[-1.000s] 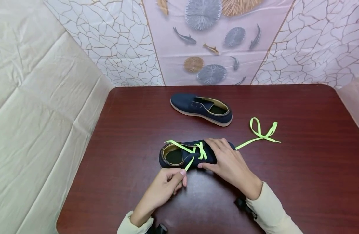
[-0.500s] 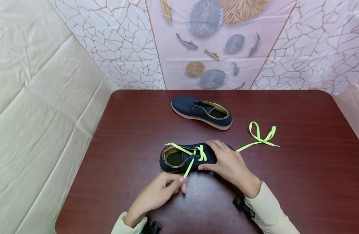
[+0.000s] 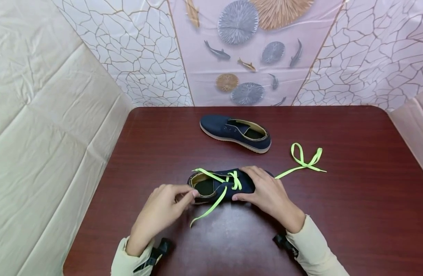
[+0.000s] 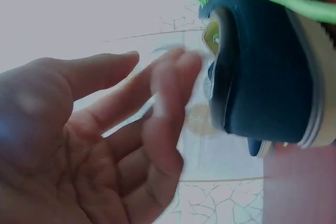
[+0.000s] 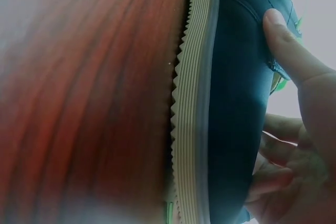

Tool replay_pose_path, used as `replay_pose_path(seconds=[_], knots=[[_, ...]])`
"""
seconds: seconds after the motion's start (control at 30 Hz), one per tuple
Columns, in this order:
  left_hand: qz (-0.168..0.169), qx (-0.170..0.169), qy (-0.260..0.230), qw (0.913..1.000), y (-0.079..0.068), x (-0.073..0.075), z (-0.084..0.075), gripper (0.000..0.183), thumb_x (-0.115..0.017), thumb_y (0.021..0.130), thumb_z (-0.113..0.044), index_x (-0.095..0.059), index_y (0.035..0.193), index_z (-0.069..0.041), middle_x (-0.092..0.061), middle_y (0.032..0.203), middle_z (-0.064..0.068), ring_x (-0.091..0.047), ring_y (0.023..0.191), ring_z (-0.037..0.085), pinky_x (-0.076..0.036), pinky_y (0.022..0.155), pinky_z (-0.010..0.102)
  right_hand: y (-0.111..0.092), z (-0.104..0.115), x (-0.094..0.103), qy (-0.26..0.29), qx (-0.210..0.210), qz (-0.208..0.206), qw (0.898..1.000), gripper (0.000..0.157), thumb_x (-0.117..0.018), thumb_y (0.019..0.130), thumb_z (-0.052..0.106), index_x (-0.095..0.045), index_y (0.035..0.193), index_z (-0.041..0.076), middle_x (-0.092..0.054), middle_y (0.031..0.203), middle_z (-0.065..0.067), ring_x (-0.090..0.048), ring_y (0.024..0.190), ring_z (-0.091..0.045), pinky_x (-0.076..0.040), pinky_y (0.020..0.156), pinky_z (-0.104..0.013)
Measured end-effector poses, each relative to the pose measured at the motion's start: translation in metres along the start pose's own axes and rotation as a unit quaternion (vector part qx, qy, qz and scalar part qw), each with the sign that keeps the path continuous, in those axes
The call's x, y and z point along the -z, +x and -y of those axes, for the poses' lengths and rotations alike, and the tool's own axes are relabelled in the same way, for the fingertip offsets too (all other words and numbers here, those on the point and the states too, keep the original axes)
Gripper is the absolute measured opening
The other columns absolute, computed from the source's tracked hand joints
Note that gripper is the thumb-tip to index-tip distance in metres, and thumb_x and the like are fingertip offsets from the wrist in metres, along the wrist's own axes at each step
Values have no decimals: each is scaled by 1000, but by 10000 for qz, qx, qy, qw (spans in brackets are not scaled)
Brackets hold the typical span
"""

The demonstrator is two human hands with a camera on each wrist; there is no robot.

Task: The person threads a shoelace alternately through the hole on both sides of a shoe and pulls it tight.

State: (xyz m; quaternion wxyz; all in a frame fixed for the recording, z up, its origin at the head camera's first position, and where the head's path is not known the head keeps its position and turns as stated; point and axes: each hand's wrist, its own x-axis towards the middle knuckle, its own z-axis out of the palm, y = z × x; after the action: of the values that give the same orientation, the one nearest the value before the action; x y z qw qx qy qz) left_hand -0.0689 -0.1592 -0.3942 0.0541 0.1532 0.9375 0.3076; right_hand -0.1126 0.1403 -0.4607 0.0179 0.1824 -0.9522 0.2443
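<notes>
A navy shoe [image 3: 245, 186] with a tan ridged sole [image 5: 191, 108] sits in the middle of the table, its toe to the right. My right hand [image 3: 271, 195] holds it over the toe, thumb on the near side and fingers across the top. Neon yellow-green shoelace [image 3: 236, 180] crosses its front eyelets. One lace end [image 3: 210, 209] trails off the near side onto the table; the other end [image 3: 206, 173] lies over the opening. By the heel is my left hand [image 3: 164, 207], fingers loosely bent, thumb apart from the fingers in the left wrist view, nothing held.
A second navy shoe [image 3: 216, 125], without a lace, stands farther back on the dark red wooden table [image 3: 146, 142]. Right of the toe lies a looped neon lace [image 3: 302, 164]. A patterned cloth wall [image 3: 204, 92] rises behind the table.
My left hand has let go of the near lace end and moved left and up to the heel. That lace end now lies on the table. My right hand stays on the toe.
</notes>
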Motion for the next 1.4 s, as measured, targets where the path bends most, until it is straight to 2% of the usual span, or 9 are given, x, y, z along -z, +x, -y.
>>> replay_pose_path(seconds=[0.1,0.17,0.43,0.57,0.7,0.87,1.03,1.13,1.4], knots=[[-390,-122,94,9991,15,2,0,6,-76,100,-24,-82,101,-25,-68,82,-17,-56,64,-1,-47,60,27,1,-1,1,46,-9,21,10000,90,-90,72,63,-62,145,16,-65,140,-4,-62,130,-29,-54,84,-60],[-478,-154,249,9984,24,0,0,12,-79,97,-20,-81,108,-21,-72,96,-13,-62,75,3,-50,65,30,1,-2,2,118,4,52,9999,89,-91,73,62,-63,144,16,-65,140,-4,-62,130,-29,-54,84,-61],[-273,276,1356,9900,53,-16,-1,41,-83,94,-27,-73,133,-20,-69,127,2,-65,113,26,-58,78,51,-1,-9,4,425,13,89,9991,83,-93,74,55,-64,143,21,-67,138,-1,-63,128,-27,-54,91,-58],[-341,314,1502,9876,57,-25,2,35,-80,96,-29,-76,130,-19,-75,121,4,-71,107,31,-59,73,54,-1,-11,3,431,73,117,9990,83,-92,75,56,-63,144,20,-67,138,-1,-62,128,-27,-54,91,-58],[-929,16,1469,9848,54,-34,3,19,-77,98,-24,-81,116,-21,-78,107,0,-75,90,28,-58,63,49,-1,-13,3,452,150,134,9988,82,-91,76,55,-63,145,20,-67,139,-1,-63,127,-26,-54,92,-56],[-1810,-625,1699,9667,51,-37,6,12,-75,98,-17,-83,107,-19,-77,101,-3,-72,89,20,-58,59,42,-1,-15,5,431,225,133,9987,78,-90,78,53,-63,144,21,-67,136,1,-65,116,-23,-53,87,-50],[-2232,-1097,1938,9490,47,-29,12,14,-76,97,-10,-83,108,-15,-77,98,-1,-71,89,20,-58,57,40,-2,-16,7,410,281,140,9987,76,-90,80,52,-63,144,23,-68,132,3,-62,99,-16,-51,80,-43],[-2320,-1129,2052,9441,44,-20,17,16,-75,97,-7,-83,110,-13,-77,96,1,-71,88,23,-58,57,42,-2,-16,7,409,289,148,9986,76,-89,80,53,-63,144,23,-68,132,3,-62,99,-15,-51,81,-43],[-2113,-1131,2260,9442,39,-3,31,12,-77,97,-13,-81,108,-11,-71,82,2,-69,76,27,-52,48,44,-2,-17,8,392,245,242,9986,75,-87,82,55,-62,145,23,-67,137,3,-64,101,-16,-52,85,-46]])
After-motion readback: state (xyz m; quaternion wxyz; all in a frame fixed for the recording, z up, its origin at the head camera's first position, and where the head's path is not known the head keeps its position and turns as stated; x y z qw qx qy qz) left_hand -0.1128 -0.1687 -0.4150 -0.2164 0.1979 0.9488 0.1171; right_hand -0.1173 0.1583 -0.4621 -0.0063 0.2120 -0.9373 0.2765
